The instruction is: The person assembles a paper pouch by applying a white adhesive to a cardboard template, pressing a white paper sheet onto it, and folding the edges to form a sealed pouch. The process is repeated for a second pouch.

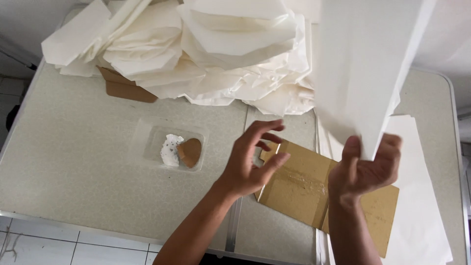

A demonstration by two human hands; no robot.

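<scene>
One raised paper sheet in right hand, left hand empty, one cardboard piece

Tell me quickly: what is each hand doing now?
Left hand: open, holding nothing, above the cardboard.
Right hand: closed on the white sheet.

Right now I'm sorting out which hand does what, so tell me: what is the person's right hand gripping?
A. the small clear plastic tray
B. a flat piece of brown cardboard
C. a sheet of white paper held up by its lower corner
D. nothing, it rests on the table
C: the right hand pinches the lower corner of a raised white paper sheet, while the brown cardboard lies flat on the table beneath.
</scene>
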